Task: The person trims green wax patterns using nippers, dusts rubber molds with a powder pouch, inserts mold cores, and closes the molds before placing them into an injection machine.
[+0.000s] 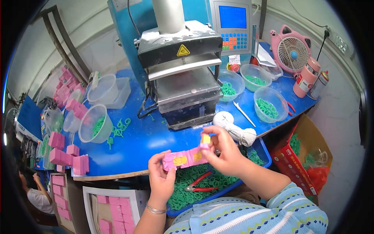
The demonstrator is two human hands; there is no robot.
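My left hand point(160, 175) is closed on the left end of a pink strip with yellow patches point(182, 159), held over the front edge of the blue table. The strip's right end reaches my right hand point(226, 152), whose fingers pinch a small yellow-and-pink block point(205, 139). Whether block and strip are joined is hidden by the fingers. Below my hands is a blue tray point(265, 153) full of small green loop-shaped pieces point(181, 195). Red-handled pliers point(202, 182) rest on top of those pieces.
A heated-looking press point(187, 89) stands behind my hands. Clear bowls point(93, 124) with green pieces flank it. A white cloth bundle point(235, 128) lies near the table edge. Pink blocks point(62, 156) are stacked left; a red carton point(294, 156) stands right. Another person point(39, 199) sits far left.
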